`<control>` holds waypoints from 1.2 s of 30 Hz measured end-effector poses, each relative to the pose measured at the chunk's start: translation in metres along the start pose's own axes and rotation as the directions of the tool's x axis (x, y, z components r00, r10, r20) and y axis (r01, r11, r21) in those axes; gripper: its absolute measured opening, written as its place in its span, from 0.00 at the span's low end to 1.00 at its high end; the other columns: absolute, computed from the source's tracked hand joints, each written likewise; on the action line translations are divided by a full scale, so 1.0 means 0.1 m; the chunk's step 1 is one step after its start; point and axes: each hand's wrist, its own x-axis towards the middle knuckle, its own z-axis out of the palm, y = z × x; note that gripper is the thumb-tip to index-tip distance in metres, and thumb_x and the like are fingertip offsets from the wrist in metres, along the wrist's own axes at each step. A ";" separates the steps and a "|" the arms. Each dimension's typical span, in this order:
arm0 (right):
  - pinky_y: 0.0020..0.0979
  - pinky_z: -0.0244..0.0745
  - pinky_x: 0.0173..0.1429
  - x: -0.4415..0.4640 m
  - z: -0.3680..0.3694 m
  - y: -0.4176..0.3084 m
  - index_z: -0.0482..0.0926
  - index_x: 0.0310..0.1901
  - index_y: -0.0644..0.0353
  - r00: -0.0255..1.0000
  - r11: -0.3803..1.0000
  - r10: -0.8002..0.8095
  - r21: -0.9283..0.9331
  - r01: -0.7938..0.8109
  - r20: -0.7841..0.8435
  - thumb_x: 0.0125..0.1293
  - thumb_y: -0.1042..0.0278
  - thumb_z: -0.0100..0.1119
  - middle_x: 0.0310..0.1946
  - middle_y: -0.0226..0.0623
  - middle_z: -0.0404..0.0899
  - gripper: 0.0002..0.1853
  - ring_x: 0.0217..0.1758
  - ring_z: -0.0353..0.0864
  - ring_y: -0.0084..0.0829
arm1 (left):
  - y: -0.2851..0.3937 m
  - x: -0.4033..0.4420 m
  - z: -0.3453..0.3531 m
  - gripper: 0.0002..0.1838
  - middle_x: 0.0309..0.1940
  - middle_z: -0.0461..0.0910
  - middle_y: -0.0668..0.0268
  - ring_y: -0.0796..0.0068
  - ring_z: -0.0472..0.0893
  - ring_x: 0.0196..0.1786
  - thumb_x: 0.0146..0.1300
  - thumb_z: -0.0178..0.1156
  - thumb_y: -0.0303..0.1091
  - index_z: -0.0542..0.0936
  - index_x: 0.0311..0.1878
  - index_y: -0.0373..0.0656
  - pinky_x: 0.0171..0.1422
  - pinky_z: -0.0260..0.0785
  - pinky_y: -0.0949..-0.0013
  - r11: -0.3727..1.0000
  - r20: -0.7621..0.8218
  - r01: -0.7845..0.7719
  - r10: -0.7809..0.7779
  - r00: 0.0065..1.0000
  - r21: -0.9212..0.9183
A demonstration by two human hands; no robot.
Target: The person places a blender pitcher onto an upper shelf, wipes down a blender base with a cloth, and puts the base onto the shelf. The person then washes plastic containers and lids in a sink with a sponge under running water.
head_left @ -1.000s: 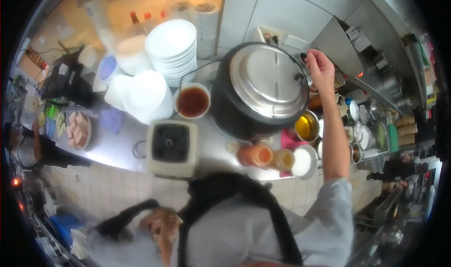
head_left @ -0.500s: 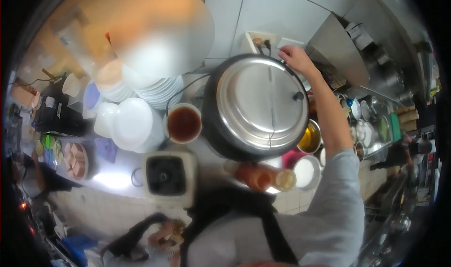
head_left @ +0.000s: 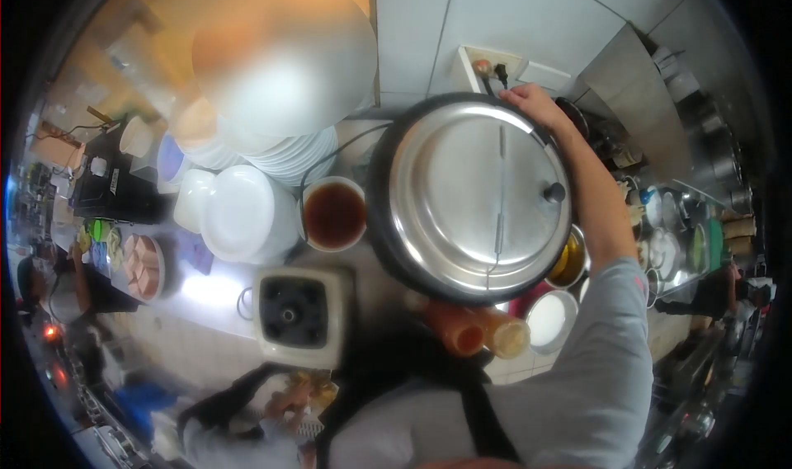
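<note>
Along the far side of the steel counter (head_left: 209,291), a bare strip separates the square-topped appliance base (head_left: 299,312) from the big round pot (head_left: 477,205); two soft-looking bottles (head_left: 487,334) crowd its near side. The pot has a dark rim and a shiny, domed metal lid (head_left: 454,188) with a black knob (head_left: 553,193). The right hand (head_left: 532,104) is at the pot's far rim, fingers curled close beside the plugged cord (head_left: 502,76); whether they pinch anything, I cannot tell.
</note>
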 end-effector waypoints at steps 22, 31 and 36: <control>0.31 0.71 0.34 0.11 -0.03 0.13 0.87 0.35 0.64 0.998 0.992 -0.069 0.107 0.069 0.002 0.69 0.54 0.62 0.24 0.32 0.80 0.18 0.28 0.75 0.25 | -0.49 -0.09 -0.03 0.20 0.45 0.87 0.56 0.60 0.84 0.50 0.75 0.56 0.47 0.85 0.53 0.41 0.58 0.75 0.55 1.000 -0.072 0.023 -0.024 0.997 -0.011; 0.23 0.62 0.30 -0.26 -0.56 -0.45 0.85 0.42 0.57 0.970 0.880 -0.060 0.447 0.162 -0.234 0.72 0.55 0.63 0.26 0.22 0.75 0.13 0.28 0.71 0.16 | -0.33 -0.34 -0.68 0.15 0.28 0.75 0.78 0.85 0.70 0.29 0.76 0.60 0.46 0.82 0.44 0.43 0.32 0.61 0.77 0.882 -0.389 -0.442 0.353 0.851 -0.166; 0.24 0.70 0.40 -0.65 -0.69 -1.31 0.85 0.44 0.61 0.899 0.828 -0.275 0.391 0.401 -0.340 0.72 0.56 0.64 0.31 0.28 0.82 0.15 0.33 0.77 0.19 | 1.03 -0.61 -0.77 0.21 0.49 0.82 0.69 0.81 0.78 0.46 0.78 0.59 0.37 0.78 0.65 0.32 0.52 0.70 0.76 0.754 -0.383 -0.515 0.370 0.846 -0.408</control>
